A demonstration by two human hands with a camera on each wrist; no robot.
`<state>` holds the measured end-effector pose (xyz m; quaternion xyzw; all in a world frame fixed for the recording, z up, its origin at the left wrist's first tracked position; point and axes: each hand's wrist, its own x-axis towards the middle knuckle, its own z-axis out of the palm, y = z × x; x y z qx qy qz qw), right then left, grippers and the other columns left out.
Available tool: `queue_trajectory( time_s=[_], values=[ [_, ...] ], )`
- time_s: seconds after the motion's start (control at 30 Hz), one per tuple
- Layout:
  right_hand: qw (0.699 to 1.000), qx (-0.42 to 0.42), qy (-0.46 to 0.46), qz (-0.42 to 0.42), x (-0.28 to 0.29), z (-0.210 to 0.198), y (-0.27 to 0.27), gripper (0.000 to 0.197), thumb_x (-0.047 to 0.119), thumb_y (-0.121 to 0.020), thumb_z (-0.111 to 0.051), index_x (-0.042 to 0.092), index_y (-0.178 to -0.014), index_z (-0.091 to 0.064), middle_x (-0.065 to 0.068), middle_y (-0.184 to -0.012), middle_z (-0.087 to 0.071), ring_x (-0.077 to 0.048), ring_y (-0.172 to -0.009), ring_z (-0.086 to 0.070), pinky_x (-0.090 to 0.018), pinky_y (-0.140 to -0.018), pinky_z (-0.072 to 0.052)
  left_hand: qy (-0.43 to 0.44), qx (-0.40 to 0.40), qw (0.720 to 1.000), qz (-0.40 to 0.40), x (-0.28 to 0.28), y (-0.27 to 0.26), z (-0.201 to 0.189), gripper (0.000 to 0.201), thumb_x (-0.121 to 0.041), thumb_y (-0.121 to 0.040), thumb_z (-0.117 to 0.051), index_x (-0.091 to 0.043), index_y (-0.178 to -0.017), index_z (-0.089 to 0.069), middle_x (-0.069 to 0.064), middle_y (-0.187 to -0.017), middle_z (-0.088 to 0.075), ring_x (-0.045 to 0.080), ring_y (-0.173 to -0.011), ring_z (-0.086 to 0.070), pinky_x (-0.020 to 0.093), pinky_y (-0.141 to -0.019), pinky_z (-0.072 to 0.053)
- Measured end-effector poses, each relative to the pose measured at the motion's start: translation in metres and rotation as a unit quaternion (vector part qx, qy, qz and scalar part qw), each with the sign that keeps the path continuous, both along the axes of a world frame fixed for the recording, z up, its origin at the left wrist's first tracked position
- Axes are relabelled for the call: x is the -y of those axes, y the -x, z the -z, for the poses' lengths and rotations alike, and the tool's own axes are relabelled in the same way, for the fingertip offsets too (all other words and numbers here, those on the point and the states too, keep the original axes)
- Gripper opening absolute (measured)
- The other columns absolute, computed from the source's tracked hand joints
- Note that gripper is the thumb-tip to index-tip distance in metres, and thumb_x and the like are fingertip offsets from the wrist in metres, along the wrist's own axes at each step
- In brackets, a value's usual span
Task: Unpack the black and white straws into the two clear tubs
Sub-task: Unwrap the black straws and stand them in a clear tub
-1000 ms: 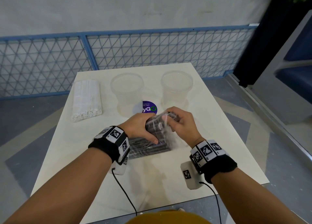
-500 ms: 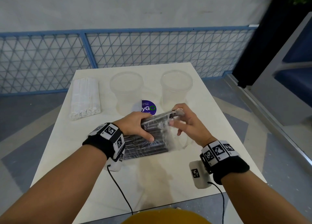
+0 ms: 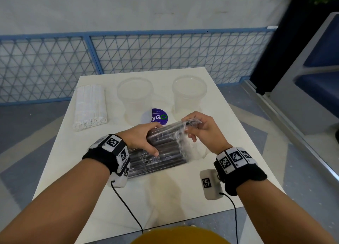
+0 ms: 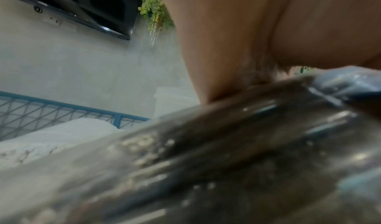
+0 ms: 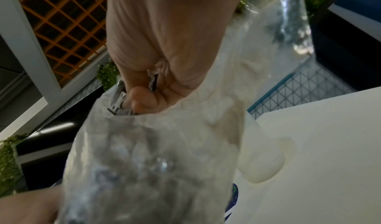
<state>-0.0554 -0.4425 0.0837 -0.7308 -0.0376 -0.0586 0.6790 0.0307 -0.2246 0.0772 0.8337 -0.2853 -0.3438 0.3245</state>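
Your left hand is wrapped over the pack of black straws, fingers curled across its far side and the thumb pressed down on top, holding it against the white table. Your right hand pinches the clear plastic wrapper at the pack's raised right end between thumb and forefinger; the other fingers hang loosely curled below and hold nothing. In the right wrist view the film bunches inside that pinch, with a few dark straw ends showing. The pack lies near the table's middle, its right end lifted. The bundle of white straws lies at the far left. The two clear tubs stand upright beyond your hands, with a purple sticker between them.
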Motion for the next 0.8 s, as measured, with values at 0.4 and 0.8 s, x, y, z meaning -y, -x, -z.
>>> queue_trajectory(
  time_s=[0.4,0.8],
  values=[
    [0.993,-0.018,-0.043,0.105,0.034,0.006,0.0,0.042,-0.024,-0.078,-0.037,0.011,-0.086,-0.06,-0.007,-0.06,-0.047,-0.007,-0.045,-0.04,-0.016,-0.045,-0.036,-0.034,-0.032,0.998,-0.052,-0.038,-0.01,0.019,0.08,-0.046,-0.04,-0.09,-0.035,-0.109,-0.051,0.001,-0.11,-0.066,0.021,-0.102,-0.064,0.042,-0.096,-0.048],
    [0.969,-0.1,-0.121,0.192,0.029,0.055,-0.006,0.038,-0.02,-0.082,-0.036,0.012,-0.086,-0.058,0.006,-0.043,-0.049,-0.008,-0.039,-0.037,-0.017,-0.04,-0.031,0.223,-0.145,0.823,-0.501,-0.06,-0.001,0.07,0.024,-0.022,-0.096,-0.048,-0.01,-0.078,-0.06,0.004,-0.074,-0.055,0.016,-0.066,-0.048,0.026,-0.063,-0.038]
  ],
)
